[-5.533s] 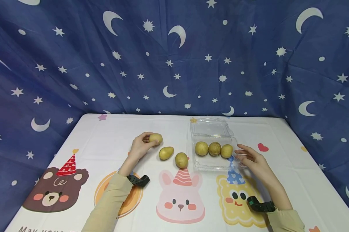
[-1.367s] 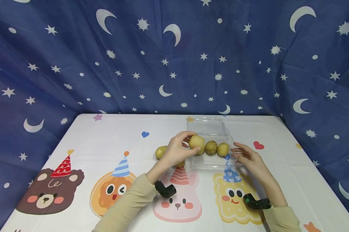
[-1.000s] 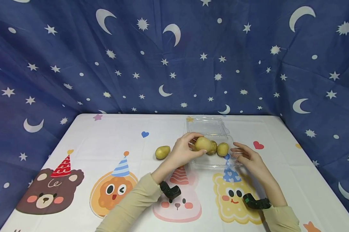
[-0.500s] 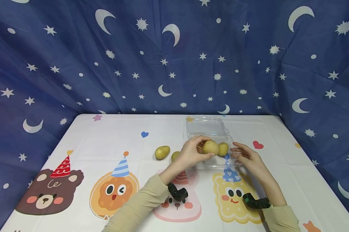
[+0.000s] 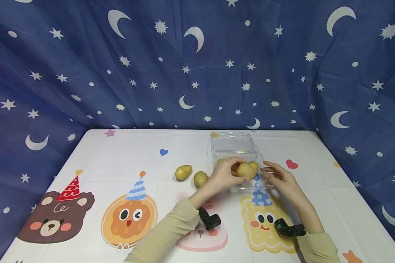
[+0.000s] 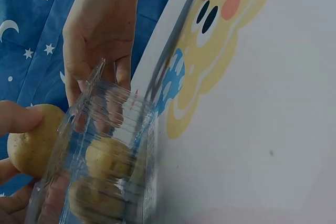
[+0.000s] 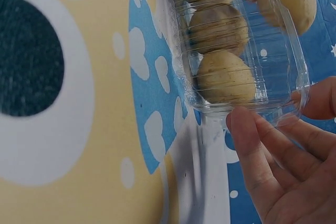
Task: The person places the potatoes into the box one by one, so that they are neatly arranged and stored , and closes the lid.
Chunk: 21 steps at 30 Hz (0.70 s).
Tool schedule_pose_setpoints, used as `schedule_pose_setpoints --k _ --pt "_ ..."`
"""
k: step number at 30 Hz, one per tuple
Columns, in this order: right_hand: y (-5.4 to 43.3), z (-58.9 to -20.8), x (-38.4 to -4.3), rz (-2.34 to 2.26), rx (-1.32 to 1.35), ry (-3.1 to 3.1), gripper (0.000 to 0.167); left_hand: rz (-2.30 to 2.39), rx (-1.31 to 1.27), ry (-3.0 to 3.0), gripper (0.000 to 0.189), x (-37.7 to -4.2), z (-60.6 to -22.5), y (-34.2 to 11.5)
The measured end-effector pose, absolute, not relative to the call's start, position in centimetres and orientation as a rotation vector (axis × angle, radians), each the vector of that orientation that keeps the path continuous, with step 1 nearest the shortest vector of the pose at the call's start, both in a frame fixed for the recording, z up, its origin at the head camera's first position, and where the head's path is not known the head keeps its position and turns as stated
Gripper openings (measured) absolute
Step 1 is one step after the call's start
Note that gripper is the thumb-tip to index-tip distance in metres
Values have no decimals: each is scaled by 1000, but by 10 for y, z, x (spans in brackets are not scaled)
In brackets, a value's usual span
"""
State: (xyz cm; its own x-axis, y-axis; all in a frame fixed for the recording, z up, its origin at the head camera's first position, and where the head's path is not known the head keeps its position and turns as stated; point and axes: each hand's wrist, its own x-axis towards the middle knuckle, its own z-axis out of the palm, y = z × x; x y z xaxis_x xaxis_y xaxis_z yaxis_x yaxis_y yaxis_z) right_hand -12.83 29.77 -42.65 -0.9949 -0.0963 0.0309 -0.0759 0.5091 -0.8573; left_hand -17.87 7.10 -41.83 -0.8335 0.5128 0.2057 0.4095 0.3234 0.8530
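My left hand (image 5: 224,174) pinches a pale potato (image 5: 245,171) between thumb and fingers, above the near part of a clear plastic clamshell box (image 5: 250,187). Three potatoes lie in a row inside the box; the right wrist view shows the end potato (image 7: 226,77) and the middle potato (image 7: 218,29) through the wall. From the head, the left hand and its potato partly cover that row. At the box's right end, my right hand (image 5: 279,176) touches the wall with fairly straight fingers (image 7: 247,135), its thumb by the rim.
The clear lid (image 5: 233,142) lies folded back behind the box. To the left, a pear-shaped potato (image 5: 183,172) and a rounder potato (image 5: 201,179) rest on the printed white tablecloth (image 5: 135,153). A starry blue curtain (image 5: 197,73) hangs behind the table.
My left hand has carried its potato from the table's left part over the box, then slid further right and slightly nearer. The right hand stays at the box's right end.
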Motion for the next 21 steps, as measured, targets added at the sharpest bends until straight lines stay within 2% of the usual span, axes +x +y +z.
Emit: schedule_pose_setpoints --k 21 --pt "299 -429 -129 -1600 -225 2681 48 1230 882 2583 50 -181 -423 95"
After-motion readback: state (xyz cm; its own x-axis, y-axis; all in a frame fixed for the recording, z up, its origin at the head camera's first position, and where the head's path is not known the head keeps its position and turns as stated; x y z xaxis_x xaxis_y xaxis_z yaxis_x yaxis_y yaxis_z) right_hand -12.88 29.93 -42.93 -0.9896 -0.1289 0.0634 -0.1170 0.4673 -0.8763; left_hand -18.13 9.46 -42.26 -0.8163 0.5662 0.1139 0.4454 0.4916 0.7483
